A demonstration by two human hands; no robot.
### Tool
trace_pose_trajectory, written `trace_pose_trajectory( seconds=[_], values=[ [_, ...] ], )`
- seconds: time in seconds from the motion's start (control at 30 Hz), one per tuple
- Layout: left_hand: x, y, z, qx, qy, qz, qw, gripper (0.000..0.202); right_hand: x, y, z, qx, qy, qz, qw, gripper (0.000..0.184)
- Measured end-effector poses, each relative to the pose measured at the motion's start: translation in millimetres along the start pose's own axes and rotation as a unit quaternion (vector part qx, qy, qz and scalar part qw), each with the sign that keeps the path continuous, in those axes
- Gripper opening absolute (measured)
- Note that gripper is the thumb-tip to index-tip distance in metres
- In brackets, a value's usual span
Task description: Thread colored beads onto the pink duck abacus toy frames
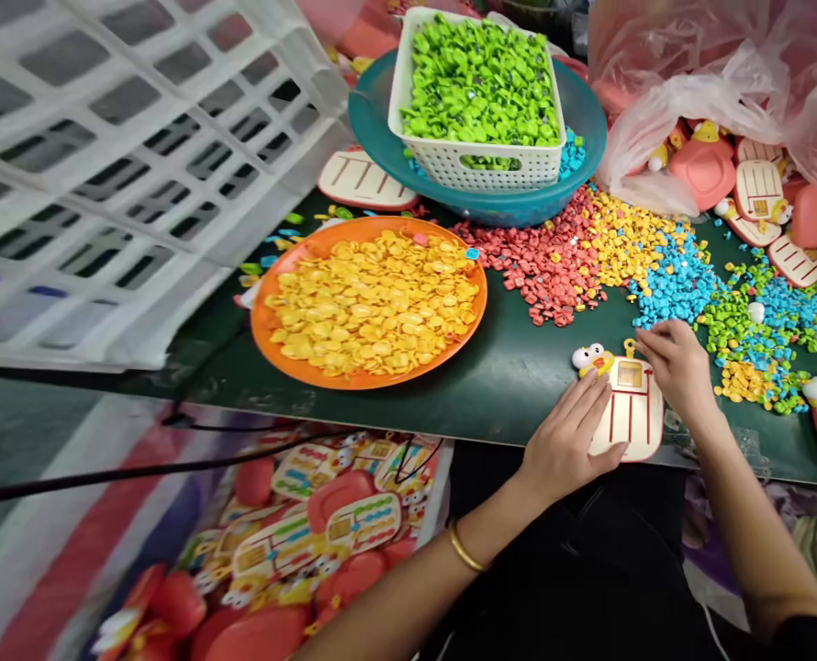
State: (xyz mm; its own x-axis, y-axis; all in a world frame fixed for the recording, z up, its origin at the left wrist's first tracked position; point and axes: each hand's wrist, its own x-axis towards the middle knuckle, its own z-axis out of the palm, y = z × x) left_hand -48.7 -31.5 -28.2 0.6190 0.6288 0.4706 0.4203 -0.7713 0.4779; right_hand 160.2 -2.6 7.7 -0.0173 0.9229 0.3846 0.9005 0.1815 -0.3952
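A cream toy panel (pixel 635 418) with red slots, a small gold window and a yellow duck head with bulging eyes lies at the table's front edge. My left hand (pixel 570 431) holds it from the left, fingers over its side below the duck head and thumb along the lower edge. At the panel's upper right corner is my right hand (pixel 677 367), its fingertips pinched together; whatever they hold is too small to make out. Just beyond those fingertips spreads a heap of small blue pieces (pixel 677 275). Green pieces (pixel 732 317) lie to its right.
An orange plate (pixel 265 321) of yellow pieces sits at left, near a white crate (pixel 139 229). Behind, a white basket (pixel 436 161) of green pieces stands in a teal basin (pixel 374 101). Red pieces (pixel 546 262) lie mid-table. Finished-looking toys (pixel 363 523) fill a sack below.
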Motion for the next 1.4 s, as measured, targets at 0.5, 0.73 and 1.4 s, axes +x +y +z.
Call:
trace_pose_trajectory(
  seconds=[0.5,0.73,1.4],
  values=[
    [5,-2,1.7,-0.108,0.026,0.003,0.994,0.055,-75,-31,-11,0.097,-0.007,0.05,0.994,0.035],
    [3,-1,1.0,-0.109,0.044,0.0,0.993,0.064,-54,-40,6,0.304,0.037,0.212,0.928,0.019],
    [5,3,-6.3,-0.002,0.015,-0.085,0.996,0.057,-53,-50,-2,0.225,0.035,0.161,0.96,0.004]
  ],
)
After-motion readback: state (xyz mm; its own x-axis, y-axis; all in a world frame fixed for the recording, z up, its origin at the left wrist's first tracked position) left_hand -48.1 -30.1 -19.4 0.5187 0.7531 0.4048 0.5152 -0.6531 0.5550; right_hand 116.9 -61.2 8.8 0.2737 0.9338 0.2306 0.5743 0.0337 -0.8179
